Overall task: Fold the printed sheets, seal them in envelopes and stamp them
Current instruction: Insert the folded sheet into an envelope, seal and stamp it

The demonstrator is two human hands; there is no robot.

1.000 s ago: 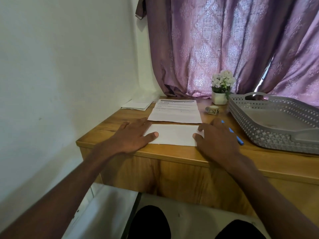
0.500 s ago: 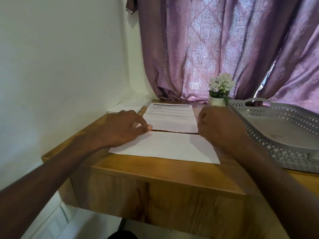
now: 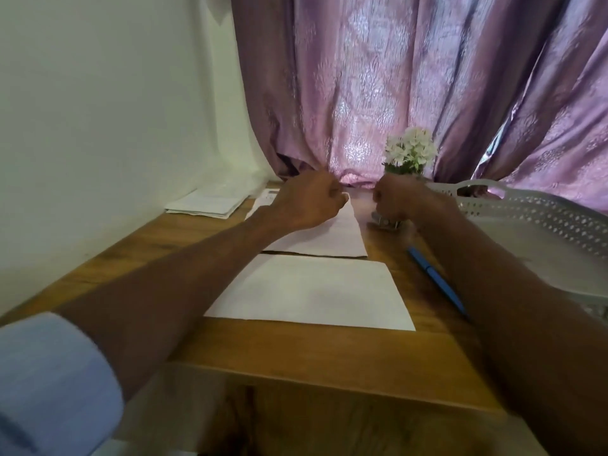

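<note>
1. Wood-grain worktop (image 3: 329, 350) runs out ahead of the person, with a white wall on the left and a mauve patterned curtain (image 3: 378, 87) hanging behind it.
2. A folded sheet (image 3: 312, 292) lies flat near the front edge, blank side up, with nothing touching it.
3. Just beyond it lies a second sheet (image 3: 332, 240), its near edge almost meeting the folded one. Its far corner is raised off the worktop.
4. The left hand (image 3: 306, 204) reaches across that second sheet, fingers curled and pinching the lifted far corner.
5. The right hand (image 3: 399, 200) sits at the far end too, just right of the sheet, fingers clenched. It hovers over a small metal item (image 3: 385, 222) on the worktop; whether it grips that item or anything else I cannot tell, as the picture is blurred there.
6. A blue pen (image 3: 437, 281) lies on the worktop right of the sheets, partly under the right forearm.
7. A stack of white envelopes (image 3: 205, 204) rests against the wall on the far left.
8. A pot of white flowers (image 3: 411, 149) stands by the curtain, and a grey perforated tray (image 3: 543, 218) sits on the right.
9. A light blue sleeve (image 3: 49, 383) shows on the left arm.
</note>
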